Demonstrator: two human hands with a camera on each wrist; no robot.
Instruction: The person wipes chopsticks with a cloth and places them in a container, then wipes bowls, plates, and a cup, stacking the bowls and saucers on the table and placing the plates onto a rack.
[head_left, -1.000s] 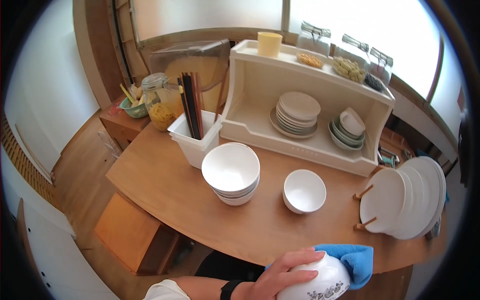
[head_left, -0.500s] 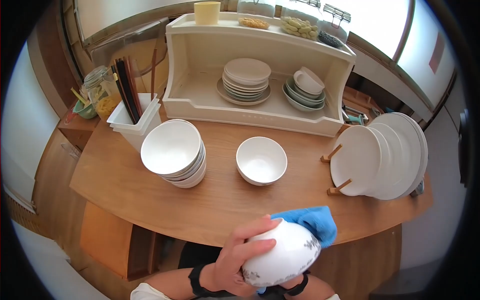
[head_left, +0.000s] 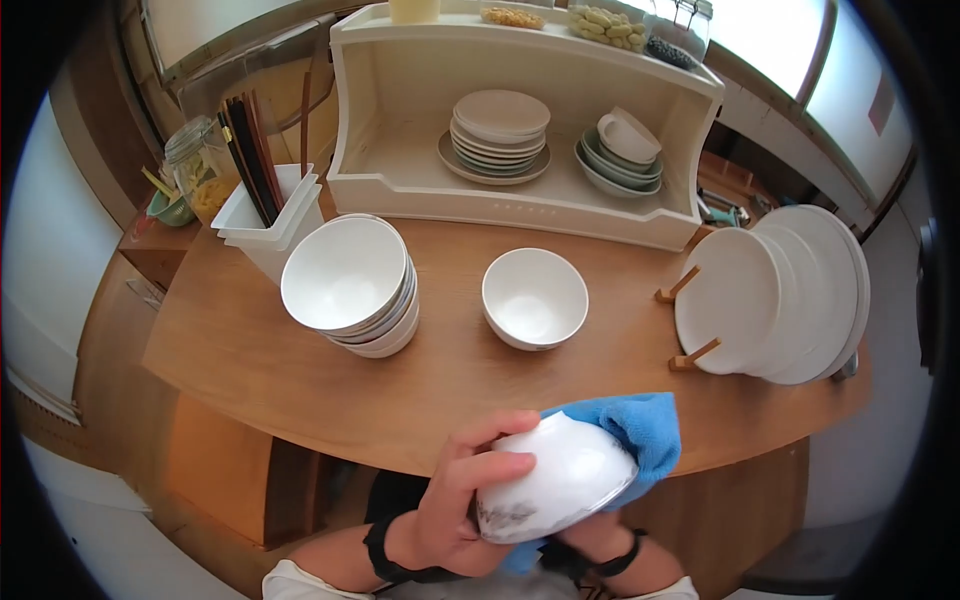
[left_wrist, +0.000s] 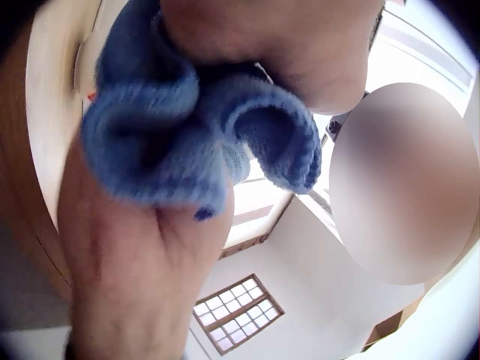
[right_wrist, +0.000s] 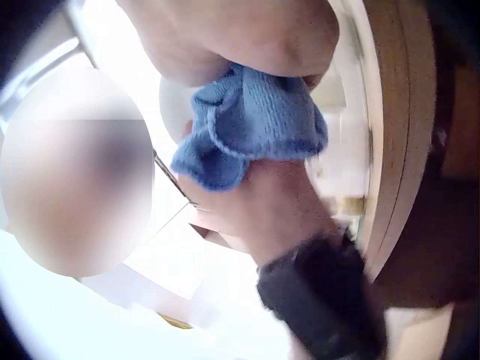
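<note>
My left hand point(head_left: 462, 490) grips a white bowl point(head_left: 565, 470) with a dark floral print, fingers spread over its outside. The bowl is tipped on its side at the table's front edge, its base up and its opening turned down toward me. A blue cloth point(head_left: 648, 430) wraps around its far side and hangs out below. Behind and under the bowl, my right hand point(head_left: 602, 538) holds the cloth, its fingers mostly hidden. In both wrist views the bunched cloth point(right_wrist: 270, 124) sticks out between the two hands.
On the table point(head_left: 440, 390) stand a stack of white bowls point(head_left: 350, 285), a single white bowl point(head_left: 535, 300), a chopstick holder point(head_left: 270, 225) and a rack of white plates point(head_left: 735, 300). Behind them is a cream shelf point(head_left: 400, 150) with stacked plates point(head_left: 500, 130) and green bowls point(head_left: 615, 170).
The head view has swung right, and the right forearm has come into sight. The held bowl has turned, its floral print now showing at the lower left; the cloth still lies against it.
</note>
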